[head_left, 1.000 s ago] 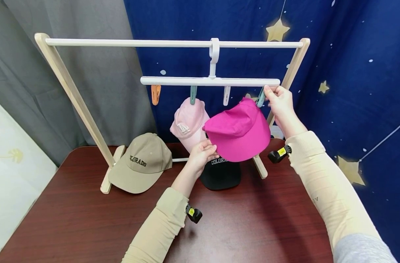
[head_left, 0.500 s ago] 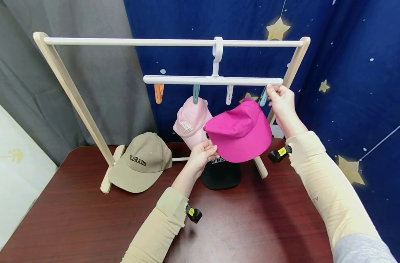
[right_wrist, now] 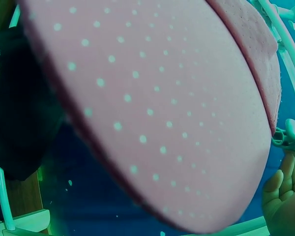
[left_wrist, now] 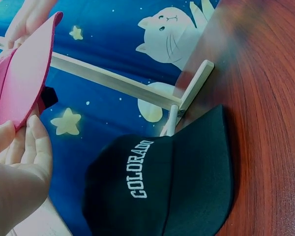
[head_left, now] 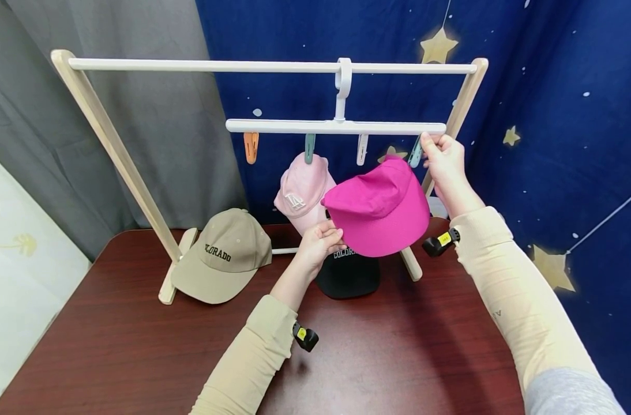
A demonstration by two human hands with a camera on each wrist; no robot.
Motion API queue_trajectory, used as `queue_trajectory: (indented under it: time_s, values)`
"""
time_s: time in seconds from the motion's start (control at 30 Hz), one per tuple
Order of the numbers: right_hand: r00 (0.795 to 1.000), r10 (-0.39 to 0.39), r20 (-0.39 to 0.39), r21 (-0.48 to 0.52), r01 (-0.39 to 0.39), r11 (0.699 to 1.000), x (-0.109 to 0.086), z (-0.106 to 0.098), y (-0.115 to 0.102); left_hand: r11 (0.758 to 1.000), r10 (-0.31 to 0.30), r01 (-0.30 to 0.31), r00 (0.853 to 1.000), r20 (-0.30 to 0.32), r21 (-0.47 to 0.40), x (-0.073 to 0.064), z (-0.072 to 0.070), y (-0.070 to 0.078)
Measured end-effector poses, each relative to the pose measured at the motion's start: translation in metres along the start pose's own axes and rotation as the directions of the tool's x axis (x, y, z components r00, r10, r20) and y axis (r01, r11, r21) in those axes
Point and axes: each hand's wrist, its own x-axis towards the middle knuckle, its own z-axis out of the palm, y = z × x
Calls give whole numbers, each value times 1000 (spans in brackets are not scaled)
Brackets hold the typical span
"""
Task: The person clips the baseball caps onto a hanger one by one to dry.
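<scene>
A magenta cap (head_left: 380,202) is tilted below the right end of a white hanger bar (head_left: 295,126). My left hand (head_left: 319,248) pinches the left edge of its brim between thumb and fingers, as the left wrist view also shows. My right hand (head_left: 445,167) pinches the teal clip (head_left: 415,153) at the bar's right end, right at the cap's upper edge. Whether the clip's jaws bite the cloth cannot be made out. In the right wrist view the dotted brim (right_wrist: 152,113) fills most of the picture, with the clip (right_wrist: 291,135) beside my fingertips.
A pink cap (head_left: 297,193) hangs from a teal-green clip (head_left: 309,148). An orange clip (head_left: 250,148) and a white clip (head_left: 362,150) hold nothing. A tan cap (head_left: 227,253) and a black cap (head_left: 349,276) lie on the table (head_left: 398,346) under the wooden rack (head_left: 118,150).
The hanger has shifted slightly right along the rack's rod, with the clips and the pink cap. My right hand and the magenta cap moved a little right too. My left hand hardly moved.
</scene>
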Motion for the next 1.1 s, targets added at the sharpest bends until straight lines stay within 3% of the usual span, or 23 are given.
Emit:
queue_trajectory:
  time_s: [1.1]
  values:
    - [1000, 7, -13, 51, -6, 999, -5, 2, -4, 1000, 16, -15, 999, 43, -20, -4, -2, -1]
